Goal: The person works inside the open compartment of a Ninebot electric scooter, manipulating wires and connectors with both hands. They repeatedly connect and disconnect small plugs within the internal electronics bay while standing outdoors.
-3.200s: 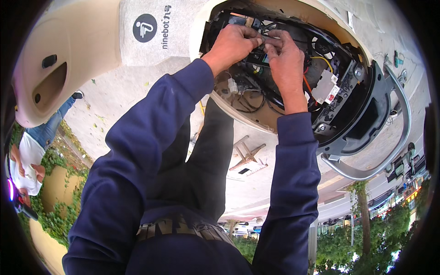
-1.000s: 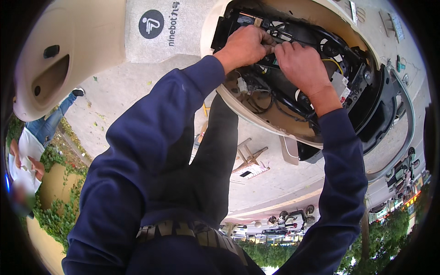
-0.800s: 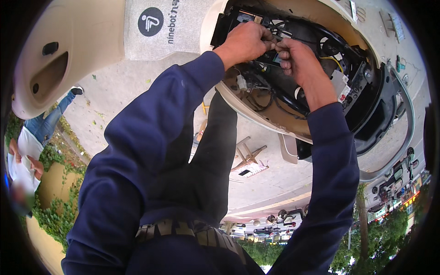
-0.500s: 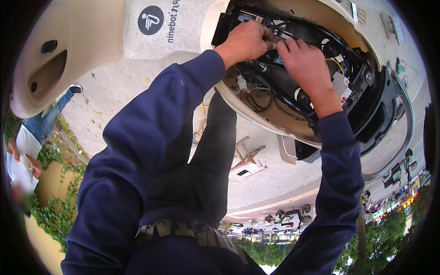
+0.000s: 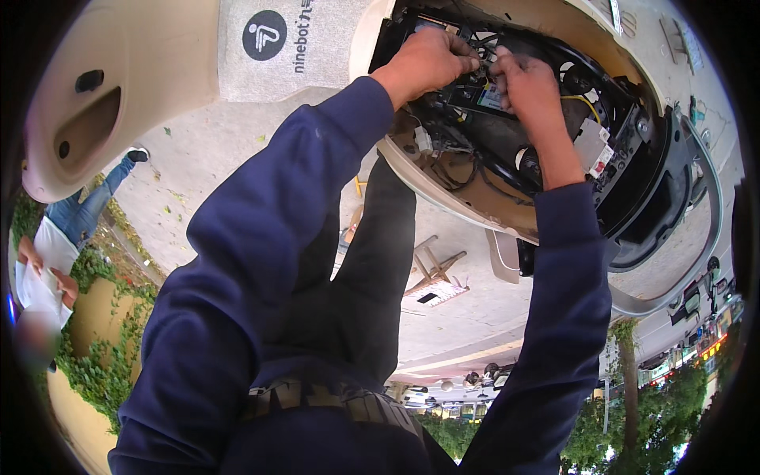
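An electric scooter's cream body (image 5: 463, 210) lies open in front of me, and its bay shows black wiring (image 5: 475, 154) and frame tubes. Inside it, my left hand (image 5: 431, 65) pinches at the thin wires (image 5: 484, 54) with thumb and forefinger closed. Facing it from the right, my right hand (image 5: 532, 89) has bent fingers pressed together at the same wires. What either set of fingertips grips is too small to make out. Just below them sits a black box with a blue-green label (image 5: 489, 97). A yellow wire (image 5: 586, 101) curves to the right of my right hand.
A grey footboard mat (image 5: 261, 75) and the cream front panel (image 5: 91, 119) extend left. On the right is a grey grab rail (image 5: 708, 229). A small wooden stool (image 5: 435, 277) stands on the pavement below. Another person (image 5: 55, 245) is at the far left.
My right hand has turned and its fingers have curled in, drawing slightly away from my left fingertips. More of the labelled box shows between my hands. The left hand stays nearly in place.
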Tool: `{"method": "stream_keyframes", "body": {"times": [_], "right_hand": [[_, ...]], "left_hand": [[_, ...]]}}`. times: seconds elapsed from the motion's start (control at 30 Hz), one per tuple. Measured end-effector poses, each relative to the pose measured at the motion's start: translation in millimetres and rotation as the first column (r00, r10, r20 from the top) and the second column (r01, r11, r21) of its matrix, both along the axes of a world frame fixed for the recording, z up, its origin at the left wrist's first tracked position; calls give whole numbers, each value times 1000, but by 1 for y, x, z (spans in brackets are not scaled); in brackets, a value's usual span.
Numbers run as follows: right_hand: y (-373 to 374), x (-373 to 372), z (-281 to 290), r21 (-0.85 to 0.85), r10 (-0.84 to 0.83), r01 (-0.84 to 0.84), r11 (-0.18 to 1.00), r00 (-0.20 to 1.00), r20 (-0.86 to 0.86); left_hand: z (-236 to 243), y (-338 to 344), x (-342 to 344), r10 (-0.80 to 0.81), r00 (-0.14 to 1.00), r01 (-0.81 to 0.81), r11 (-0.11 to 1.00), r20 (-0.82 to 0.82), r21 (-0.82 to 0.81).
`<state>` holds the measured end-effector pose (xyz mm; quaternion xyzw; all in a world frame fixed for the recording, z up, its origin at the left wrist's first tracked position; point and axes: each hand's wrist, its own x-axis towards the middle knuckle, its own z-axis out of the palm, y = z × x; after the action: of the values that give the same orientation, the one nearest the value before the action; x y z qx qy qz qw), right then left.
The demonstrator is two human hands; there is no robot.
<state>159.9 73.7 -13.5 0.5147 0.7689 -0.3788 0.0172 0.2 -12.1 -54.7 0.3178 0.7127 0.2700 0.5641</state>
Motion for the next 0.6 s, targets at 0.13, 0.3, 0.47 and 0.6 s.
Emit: {"method": "stream_keyframes", "body": {"times": [0.13,0.3,0.47,0.6], "right_hand": [[-6,4,11,455,451,-415,788,892,31],[6,1,17,540,694,-724,428,646,317],[13,0,11,518,747,-763,386,588,310],[3,-6,4,309,572,-596,741,801,174]], "left_hand": [[11,3,2,50,998,-49,998,43,-37],[15,4,-1,28,999,-27,1000,47,-13],[18,5,-1,21,999,-19,999,41,-37],[14,3,-1,140,983,-133,989,117,-65]]}}
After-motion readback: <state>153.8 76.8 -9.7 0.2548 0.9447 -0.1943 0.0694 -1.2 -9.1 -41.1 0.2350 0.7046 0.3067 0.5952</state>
